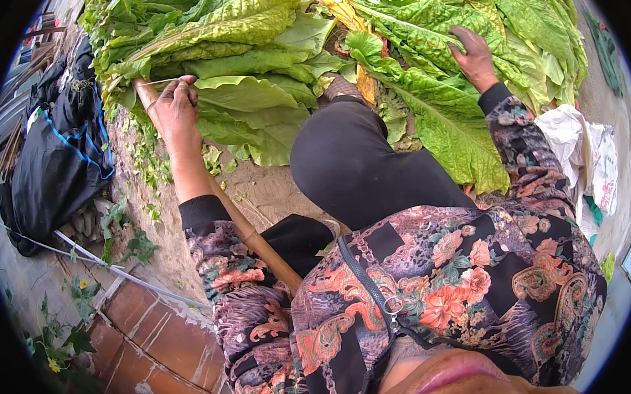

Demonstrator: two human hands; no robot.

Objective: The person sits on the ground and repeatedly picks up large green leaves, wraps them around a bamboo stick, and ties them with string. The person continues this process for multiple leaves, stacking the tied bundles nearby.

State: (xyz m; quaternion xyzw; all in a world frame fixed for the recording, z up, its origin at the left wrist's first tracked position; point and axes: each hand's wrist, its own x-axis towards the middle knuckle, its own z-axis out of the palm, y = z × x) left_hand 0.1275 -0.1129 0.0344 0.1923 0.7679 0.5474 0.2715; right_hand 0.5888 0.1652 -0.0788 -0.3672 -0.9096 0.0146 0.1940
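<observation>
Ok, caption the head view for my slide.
Left hand holding a thin string beside a wooden pole, right hand at broad green leaves.

jacket (469,262): black base, busy print, coral and pink flowers, teal leaves, rust paisley swirls, chain motifs
sleeves (528,151): long, same print, purple-grey streaks
left cuff (204,214), right cuff (493,97): plain black, knit-looking
zip (363,278): dark grey, jacket front
pull ring (393,305): round, silver-looking, at zip end
inner layer (408,359): muted mauve-grey, showing at neck
trousers (349,159): plain charcoal-black, smooth fabric
left hand (176,111), right hand (476,61): bare past cuffs
</observation>
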